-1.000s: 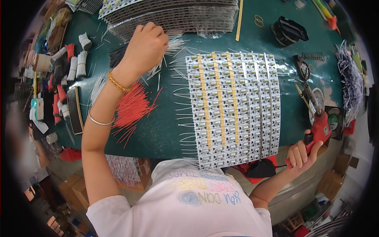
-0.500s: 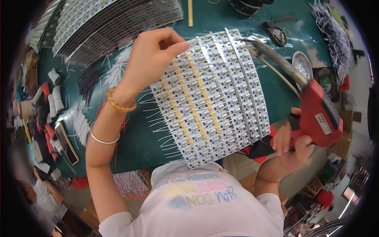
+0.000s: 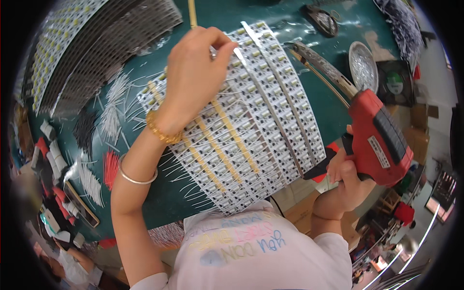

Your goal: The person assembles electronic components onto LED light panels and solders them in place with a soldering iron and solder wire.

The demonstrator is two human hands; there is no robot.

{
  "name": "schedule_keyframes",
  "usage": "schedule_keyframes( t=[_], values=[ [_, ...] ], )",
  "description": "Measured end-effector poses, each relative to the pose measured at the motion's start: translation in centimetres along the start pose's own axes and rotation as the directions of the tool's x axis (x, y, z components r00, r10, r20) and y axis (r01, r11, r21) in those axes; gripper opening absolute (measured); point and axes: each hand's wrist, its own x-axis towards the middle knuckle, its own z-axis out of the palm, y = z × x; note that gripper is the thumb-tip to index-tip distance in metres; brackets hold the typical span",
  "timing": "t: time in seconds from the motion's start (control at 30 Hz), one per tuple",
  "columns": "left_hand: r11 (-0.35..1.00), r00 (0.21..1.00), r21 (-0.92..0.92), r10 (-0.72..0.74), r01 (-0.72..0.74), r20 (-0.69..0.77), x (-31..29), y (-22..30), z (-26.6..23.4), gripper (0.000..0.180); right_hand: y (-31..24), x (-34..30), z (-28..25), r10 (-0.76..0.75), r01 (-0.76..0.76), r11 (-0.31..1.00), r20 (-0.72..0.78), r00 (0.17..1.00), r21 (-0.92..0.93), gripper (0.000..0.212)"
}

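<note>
A large sheet of white LED circuit boards (image 3: 290, 121) lies before me, with yellow strips, flat metal strips and many thin white wires across it; wire ends stick out along its left edge. Over the sheet's upper part hovers my left hand (image 3: 198, 77), thumb and forefinger pinched together near the end of a metal strip (image 3: 266, 99). Whatever is between those fingertips is too small to make out. My right hand (image 3: 350, 169) grips a red soldering gun (image 3: 379, 140) by its handle at the right. Its long tip points up and left, close to the sheet's upper right edge.
Stacked LED boards (image 3: 106, 53) stand at the far left. Left of the sheet lie bundles of white wires (image 3: 113, 113), black wires (image 3: 86, 130) and red wires (image 3: 110, 169), and a phone (image 3: 81, 205). A metal dish (image 3: 362, 65) and a square fan (image 3: 395, 82) are at the right.
The view has shifted, so the sheet sits further left in it. My left hand has moved right across the sheet's top, still pinched. The soldering gun stays in my right hand, slightly lower.
</note>
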Motion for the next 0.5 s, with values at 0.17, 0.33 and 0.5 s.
schedule_keyframes(
  t=[0.17,0.33,0.5],
  values=[
    [0.92,0.922,0.087,0.386,-0.382,-0.021,0.5,-0.1,1.0,0.007,-1.1,-1.7,-0.7,0.061,-0.085,0.992,-0.236,0.97,-0.094,0.044],
    [0.834,0.826,0.025,0.542,-0.552,0.154,0.4,0.3,3.0,0.006,1.9,-2.8,-1.2,0.086,-0.097,0.995,-0.296,0.951,-0.021,0.031],
    [0.838,0.824,0.031,0.529,-0.545,0.204,0.0,0.2,3.9,0.007,6.6,-5.7,-0.9,-0.02,0.015,0.996,-0.052,0.998,-0.092,0.014]
  ],
)
